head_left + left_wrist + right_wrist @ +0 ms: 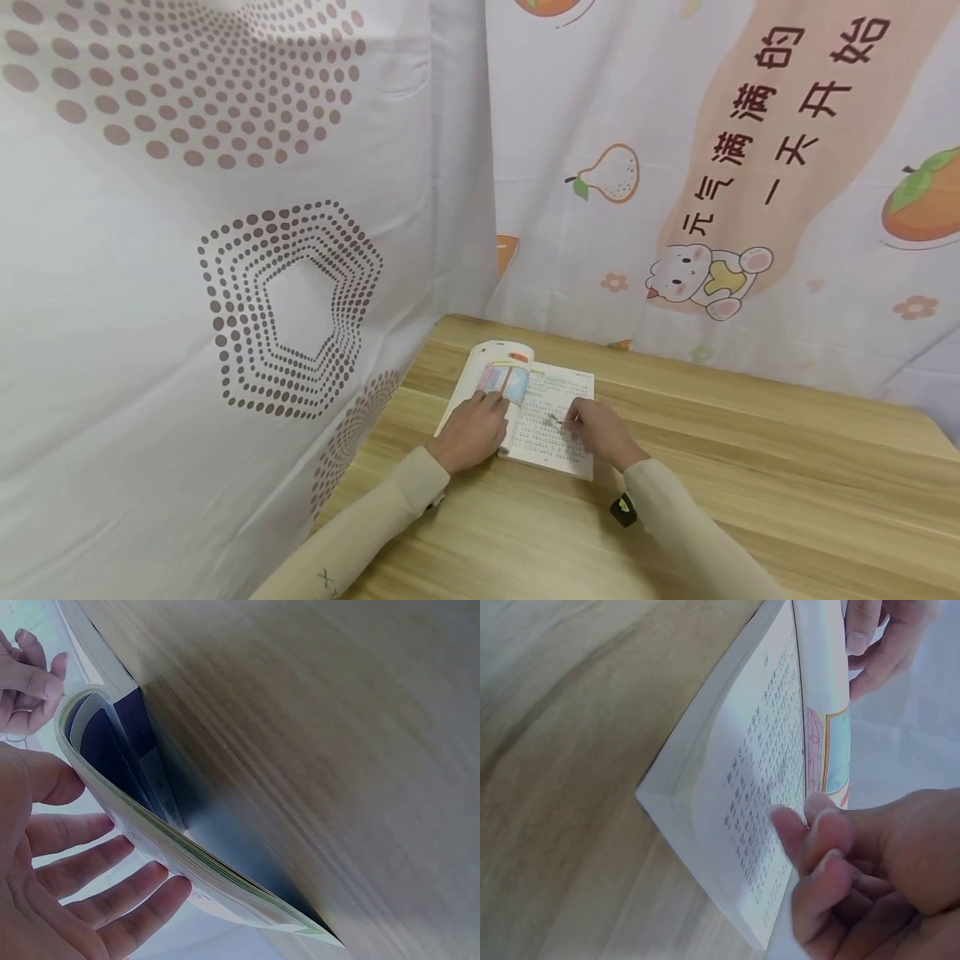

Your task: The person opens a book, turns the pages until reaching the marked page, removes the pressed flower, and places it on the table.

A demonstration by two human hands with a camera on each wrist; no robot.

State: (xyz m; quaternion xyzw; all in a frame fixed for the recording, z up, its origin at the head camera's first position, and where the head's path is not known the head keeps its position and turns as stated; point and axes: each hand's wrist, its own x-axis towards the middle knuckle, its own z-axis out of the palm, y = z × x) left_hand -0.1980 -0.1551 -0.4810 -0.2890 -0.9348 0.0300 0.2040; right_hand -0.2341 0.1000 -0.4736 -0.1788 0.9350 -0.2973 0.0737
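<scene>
An open book [551,454] lies on the wooden table, its left pages curling up and its right page printed with rows of text. My left hand [472,429] rests on the curled left pages, over a coloured picture. In the left wrist view, its fingers [154,900] lie fairly straight against the page stack. Above the right page, my right hand [600,429] has curled fingers, with thumb and fingertips together. A small, thin, greyish-green thing [553,420] sticks out from those fingertips. In the right wrist view the fingers [825,896] hide it.
The wooden table [720,483] extends to the right of the book. White patterned cloth [405,275] hangs along the left side, and a fruit-printed cloth [570,267] hangs behind the table's far edge. A small black object [622,510] shows at the right cuff.
</scene>
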